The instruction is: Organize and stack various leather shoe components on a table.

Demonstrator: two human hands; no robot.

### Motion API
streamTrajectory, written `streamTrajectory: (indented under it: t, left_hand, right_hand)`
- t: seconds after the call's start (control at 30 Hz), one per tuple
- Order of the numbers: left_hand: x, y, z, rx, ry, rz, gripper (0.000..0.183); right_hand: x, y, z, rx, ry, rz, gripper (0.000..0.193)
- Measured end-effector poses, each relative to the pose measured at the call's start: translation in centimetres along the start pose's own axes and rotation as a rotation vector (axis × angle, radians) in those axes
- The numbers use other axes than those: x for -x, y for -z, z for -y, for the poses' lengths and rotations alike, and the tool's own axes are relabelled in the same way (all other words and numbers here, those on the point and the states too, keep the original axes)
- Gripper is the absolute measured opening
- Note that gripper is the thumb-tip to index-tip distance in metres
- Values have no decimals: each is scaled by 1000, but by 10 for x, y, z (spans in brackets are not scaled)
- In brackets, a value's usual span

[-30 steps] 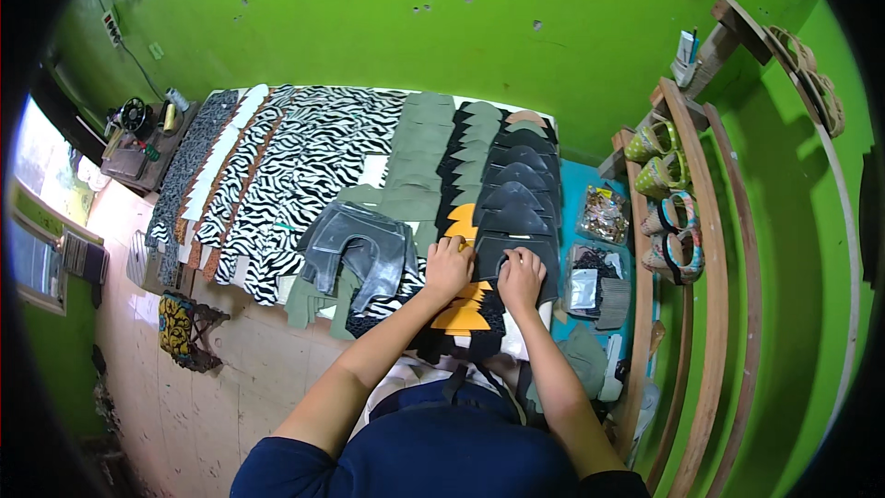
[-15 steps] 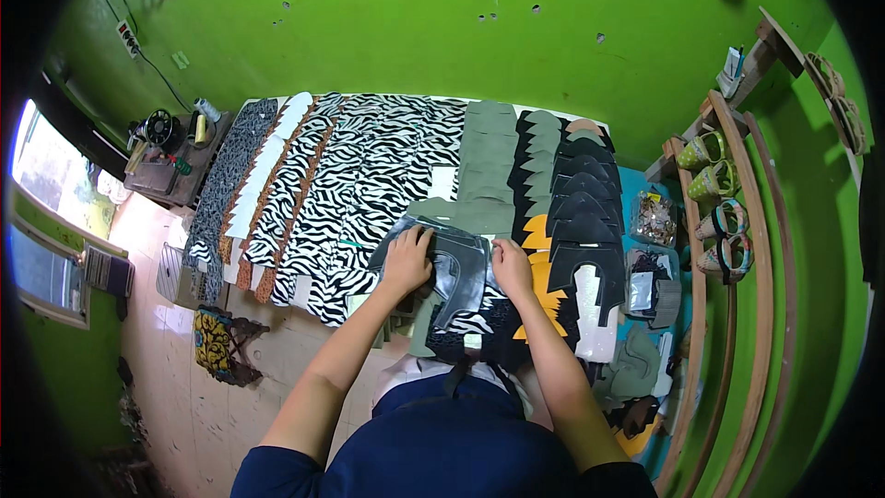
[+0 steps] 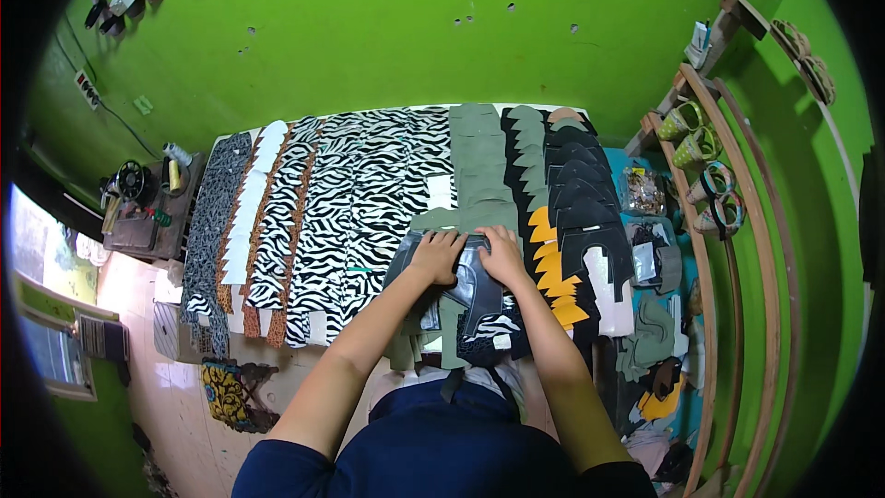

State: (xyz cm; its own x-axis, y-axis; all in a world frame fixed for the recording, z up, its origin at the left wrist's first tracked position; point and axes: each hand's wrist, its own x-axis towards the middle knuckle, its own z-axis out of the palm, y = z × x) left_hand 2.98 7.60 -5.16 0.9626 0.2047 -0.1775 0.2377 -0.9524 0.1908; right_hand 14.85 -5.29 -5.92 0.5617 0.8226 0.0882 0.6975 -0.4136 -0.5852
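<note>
Left hand (image 3: pixel 437 258) and right hand (image 3: pixel 501 256) meet just right of the centre of the frame, over glossy dark-grey curved sheet pieces (image 3: pixel 475 284). These lie in the middle of the frame, on the near part of a table covered with rows of cut material. The left hand lies on top, fingers stretched toward the upper edge; the right has bent fingers at the upper right corner. Whether either hand pinches the sheets or only presses them cannot be told.

The step in hand looks like gathering or squaring these sheets; the next move seems to call for a hold on their upper edge that leaves the neighbouring rows undisturbed: black-and-white zebra-print fabric pieces (image 3: pixel 369 212) to the left, flat olive-green pieces (image 3: pixel 479 161) above, pointed yellow pieces (image 3: pixel 562 286) to the right.
</note>
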Motion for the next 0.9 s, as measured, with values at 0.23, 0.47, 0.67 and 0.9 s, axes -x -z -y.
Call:
streamTrajectory:
  t: [0.23, 0.47, 0.67, 0.9]
  left_hand:
    - [-1, -1, 2, 29, -4, -196, 70]
    - [19, -1, 17, 278, -148, -418, 60]
    - [55, 6, 58, 654, -196, -617, 56]
    - [75, -4, 101, 1038, 46, -659, 35]
  right_hand:
    - [-9, 7, -7, -595, -14, -104, 30]
    - [-3, 7, -23, -1001, -350, -45, 25]
    - [6, 0, -37, -525, -264, -66, 25]
    - [11, -12, 7, 94, -43, 187, 88]
